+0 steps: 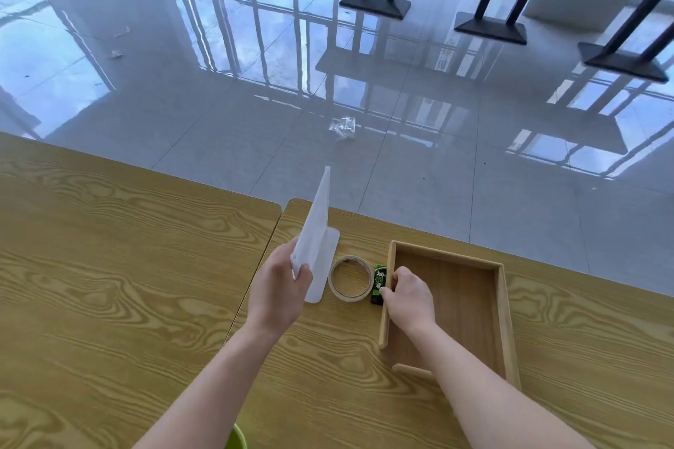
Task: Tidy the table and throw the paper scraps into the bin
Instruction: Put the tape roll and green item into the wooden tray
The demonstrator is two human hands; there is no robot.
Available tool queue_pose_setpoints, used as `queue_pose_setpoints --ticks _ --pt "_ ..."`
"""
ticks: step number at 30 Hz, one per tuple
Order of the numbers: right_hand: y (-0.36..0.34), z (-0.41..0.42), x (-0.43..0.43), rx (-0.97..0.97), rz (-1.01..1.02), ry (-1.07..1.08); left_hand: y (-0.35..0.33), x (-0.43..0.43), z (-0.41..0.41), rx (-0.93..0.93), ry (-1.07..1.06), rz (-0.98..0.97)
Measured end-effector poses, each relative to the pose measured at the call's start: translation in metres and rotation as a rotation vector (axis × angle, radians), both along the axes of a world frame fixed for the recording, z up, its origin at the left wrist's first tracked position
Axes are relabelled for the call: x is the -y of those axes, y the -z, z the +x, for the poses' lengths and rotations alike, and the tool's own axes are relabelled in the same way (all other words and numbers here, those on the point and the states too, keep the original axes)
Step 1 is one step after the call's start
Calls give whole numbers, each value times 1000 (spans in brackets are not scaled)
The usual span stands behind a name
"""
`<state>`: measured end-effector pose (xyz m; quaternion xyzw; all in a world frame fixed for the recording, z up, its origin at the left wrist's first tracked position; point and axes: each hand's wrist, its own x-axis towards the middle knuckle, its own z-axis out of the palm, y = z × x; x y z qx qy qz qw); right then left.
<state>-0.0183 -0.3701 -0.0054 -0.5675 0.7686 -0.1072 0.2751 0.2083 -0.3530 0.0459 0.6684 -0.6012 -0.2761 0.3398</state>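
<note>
My left hand (279,290) grips the lower corner of a white sheet (316,226) and holds it tilted upright above the wooden table (109,284). A flat white piece (322,266) lies under it on the table. To its right sit a roll of tape (351,278) and a small black-and-green glue stick (378,284). My right hand (407,293) curls over the left wall of an open wooden tray (505,310), fingertips touching the glue stick. The tray holds nothing I can see.
A green rim (237,438), perhaps a bin, peeks out below the table's near edge. Crumpled clear plastic (343,126) and small scraps (116,54) lie on the glossy tiled floor beyond the table. Black table bases (375,5) stand farther back.
</note>
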Motion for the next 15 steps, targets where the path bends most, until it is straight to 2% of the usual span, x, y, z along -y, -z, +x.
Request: queue_pose_setpoints --ticks 5,8,12,15 --pt "-18 -7 7 -126 65 -114 -1 -15 4 -197 -12 -77" --pt "-44 -1 19 -153 -57 -175 -6 -27 8 -256 -104 -171" --pt "-91 36 49 276 -203 -170 -23 -32 5 -274 -127 -275" --pt "-120 67 80 581 -196 -154 -30 -29 -2 -253 -138 -271"
